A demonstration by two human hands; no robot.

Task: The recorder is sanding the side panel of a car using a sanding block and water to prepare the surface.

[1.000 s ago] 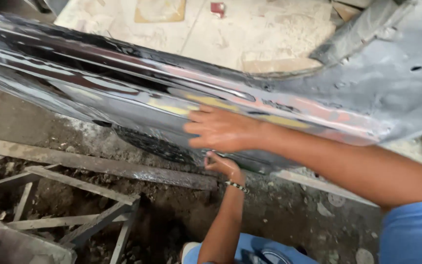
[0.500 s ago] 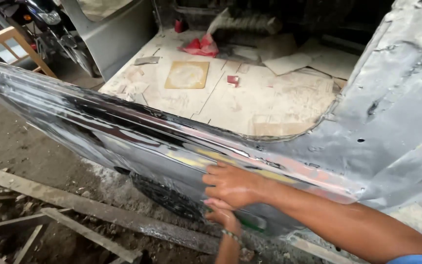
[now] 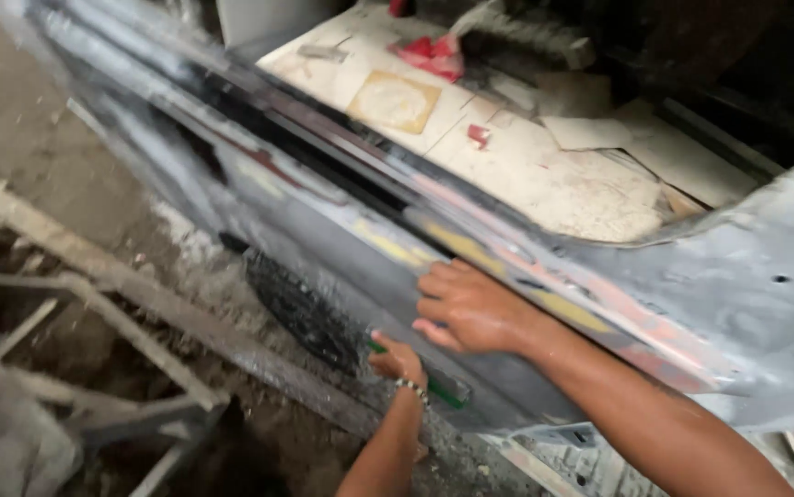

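Observation:
A long grey sanded car sill panel (image 3: 323,230) with patches of yellow and red filler runs across the view. My right hand (image 3: 470,308) lies flat on its side face, fingers spread leftward. Just below it, my left hand (image 3: 397,361), with a bead bracelet at the wrist, grips a green flat tool (image 3: 443,391) pressed against the lower edge of the panel. A dark patch (image 3: 300,313) shows on the panel left of my left hand.
Cardboard sheets (image 3: 507,156) and a red rag (image 3: 434,55) lie on the car floor beyond the sill. Metal bars and a frame (image 3: 121,313) lie on the dirty ground at lower left.
The view has swung and come closer, so the panel now slants. My hands stay on the sill, and the green tool in my left hand has become more visible.

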